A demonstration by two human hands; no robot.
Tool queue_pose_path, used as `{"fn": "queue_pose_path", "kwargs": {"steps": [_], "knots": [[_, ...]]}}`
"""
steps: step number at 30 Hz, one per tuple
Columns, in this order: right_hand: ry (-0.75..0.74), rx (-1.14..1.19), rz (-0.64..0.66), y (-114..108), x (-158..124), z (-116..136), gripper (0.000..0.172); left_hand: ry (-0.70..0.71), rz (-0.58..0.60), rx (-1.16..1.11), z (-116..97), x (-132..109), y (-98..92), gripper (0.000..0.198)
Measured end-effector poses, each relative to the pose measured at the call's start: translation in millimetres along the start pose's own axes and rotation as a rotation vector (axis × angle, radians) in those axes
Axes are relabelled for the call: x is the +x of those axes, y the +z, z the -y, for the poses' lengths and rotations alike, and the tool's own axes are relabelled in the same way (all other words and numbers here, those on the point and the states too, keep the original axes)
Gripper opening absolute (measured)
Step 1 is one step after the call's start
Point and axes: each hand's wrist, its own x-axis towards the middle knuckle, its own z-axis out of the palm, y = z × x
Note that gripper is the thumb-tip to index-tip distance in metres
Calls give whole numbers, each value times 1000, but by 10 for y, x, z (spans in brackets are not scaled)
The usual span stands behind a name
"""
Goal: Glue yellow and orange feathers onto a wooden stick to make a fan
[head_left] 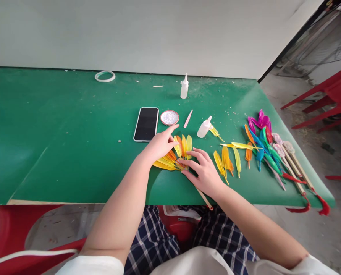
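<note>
On the green table lies a feather fan (165, 163) of yellow and orange feathers, its thin wooden handle (205, 198) pointing toward the front edge. My right hand (204, 170) is over the fan's centre, thumb and fingertips around the base of the feathers. My left hand (162, 145) is at the fan's upper left, its index finger stretched toward a round lid (169, 117) with small whitish bits in it. The left hand's other fingers are bent beside the upright yellow feathers, and I see nothing held in them. Loose yellow and orange feathers (225, 158) lie to the right.
A phone (146, 124), pink tweezers (188, 118) and two small white squeeze bottles (204, 127) (184, 88) are behind the hands. A tape roll (105, 76) lies farther back. Colourful feathers (263, 147) and wooden handles with red tassels (323, 204) lie at the right edge.
</note>
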Motion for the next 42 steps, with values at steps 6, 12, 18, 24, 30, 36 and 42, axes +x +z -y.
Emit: {"fn": "queue_pose_path", "kwargs": {"steps": [6, 12, 18, 24, 30, 36, 42], "knots": [[-2, 2, -12, 4, -2, -2, 31, -17, -10, 27, 3, -3, -19, 62], [4, 6, -10, 14, -8, -6, 31, -10, -19, 27, 12, -6, -21, 63], [-4, 5, -13, 15, -3, -6, 31, -14, -29, 53, -3, -17, -36, 61], [-6, 5, -19, 16, -4, -6, 31, -35, -28, 78, -7, -13, -52, 61], [-6, 1, -20, 17, -4, -2, 30, -43, -37, 107, -20, -14, -59, 62], [-8, 0, -15, 11, -1, 2, 31, -22, -123, 139, -1, 4, -42, 52], [-13, -4, -19, 9, 2, 3, 31, -17, -194, 146, -2, 38, 7, 50]]}}
